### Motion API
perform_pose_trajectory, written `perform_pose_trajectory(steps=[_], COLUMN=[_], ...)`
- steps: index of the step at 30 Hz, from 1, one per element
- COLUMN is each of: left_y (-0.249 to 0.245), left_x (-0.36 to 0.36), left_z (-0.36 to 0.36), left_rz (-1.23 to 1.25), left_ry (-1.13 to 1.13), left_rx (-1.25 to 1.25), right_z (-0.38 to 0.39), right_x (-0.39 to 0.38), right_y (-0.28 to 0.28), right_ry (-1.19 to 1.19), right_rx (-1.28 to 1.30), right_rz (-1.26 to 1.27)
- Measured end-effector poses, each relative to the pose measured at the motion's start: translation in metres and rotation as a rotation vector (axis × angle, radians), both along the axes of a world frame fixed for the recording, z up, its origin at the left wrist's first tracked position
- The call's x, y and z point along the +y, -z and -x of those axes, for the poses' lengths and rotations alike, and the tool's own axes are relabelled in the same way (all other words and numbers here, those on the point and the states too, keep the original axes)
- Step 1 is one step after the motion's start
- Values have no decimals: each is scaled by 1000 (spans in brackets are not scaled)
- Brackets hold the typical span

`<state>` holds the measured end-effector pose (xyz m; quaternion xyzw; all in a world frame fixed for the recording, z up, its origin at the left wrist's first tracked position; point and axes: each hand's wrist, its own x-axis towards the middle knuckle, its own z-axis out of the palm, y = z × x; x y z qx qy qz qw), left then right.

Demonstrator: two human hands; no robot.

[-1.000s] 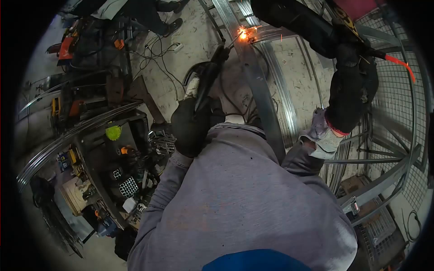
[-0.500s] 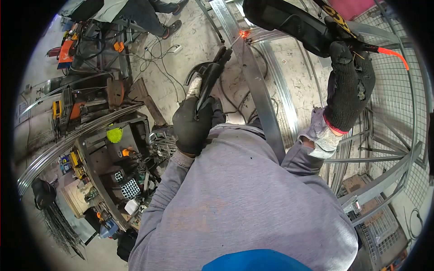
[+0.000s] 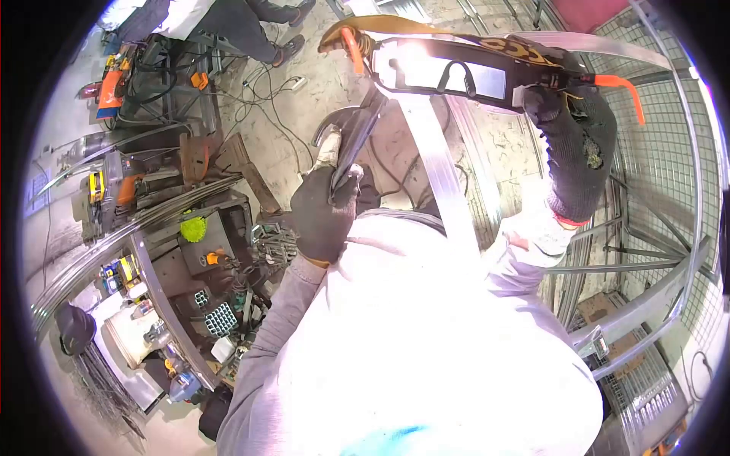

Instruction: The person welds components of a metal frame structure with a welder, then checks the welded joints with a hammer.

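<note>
In a dark work glove, my left hand [image 3: 327,209] is wrapped round the black handle of a welding gun [image 3: 357,140]. Its front end is hidden behind a dark goggle-like welding mask [image 3: 449,72] with a brown patterned strap and orange-red ends. My right hand [image 3: 574,148], also gloved, grips the right end of this mask. A bright glare shows at the mask's window. Beneath it a metal beam [image 3: 433,152] runs down toward my body, washed out by the light.
At the left stands a cluttered tool cart [image 3: 163,296] with metal rods [image 3: 114,235] alongside. Cables [image 3: 262,102] lie on the floor. Another person's legs [image 3: 243,30] are at the top left. Wire mesh [image 3: 658,137] and metal frames stand at the right.
The mask has turned and moved left over the welding gun's tip, with my right hand slightly left. The small orange glow is hidden, and bright white light now floods my shirt and the beam.
</note>
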<state>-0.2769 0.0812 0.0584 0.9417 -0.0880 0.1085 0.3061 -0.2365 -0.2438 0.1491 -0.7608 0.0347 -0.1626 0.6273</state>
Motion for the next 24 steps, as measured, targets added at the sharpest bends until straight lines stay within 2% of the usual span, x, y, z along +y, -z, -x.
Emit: perform_pose_trajectory(steps=[1,4,5,6,8,9,10,11,12,13,15,16,17,18,20,21,23,24], left_y=[-6,-2,-4,-7,-3,-3,-8,-1,2,4,4,9,10,10,5,2,-1,1], left_x=[-5,-1,-1,-1,4,1,-5,12,13,14,12,11,8,5,-2,-3,-5,-4], left_z=[3,1,1,1,-1,-1,-1,1,2,4,4,4,2,3,1,1,1,1], left_rz=[98,12,-90,-96,-375,-159,57,-357,-288,-204,-119,-271,-420,-420,19,20,39,39], left_ry=[-78,-18,52,21,165,96,28,235,232,169,104,87,69,69,-189,-187,-120,-120], left_rx=[137,21,-67,-9,-156,-128,-96,-208,-168,-136,-105,-97,-90,-89,232,233,170,170], right_z=[-1,-3,2,2,2,-2,-2,-3,-2,-11,-6,-4,-8,-6,-2,-2,-6,-4], right_x=[1,-5,-3,-5,-11,-15,-12,-6,-3,-6,-1,1,-12,-17,-20,-16,-6,-7], right_y=[1,5,-2,-1,5,28,25,16,12,49,22,13,15,18,25,29,34,30], right_ry=[10,-83,8,8,44,-41,-40,72,182,363,339,316,332,332,198,200,313,313], right_rx=[-23,-50,102,101,157,-150,-151,-224,-295,-593,-494,-394,-395,-394,-290,-289,-389,-389], right_rz=[-18,-46,-4,-4,113,-23,-25,151,327,132,172,212,489,490,325,327,114,114])
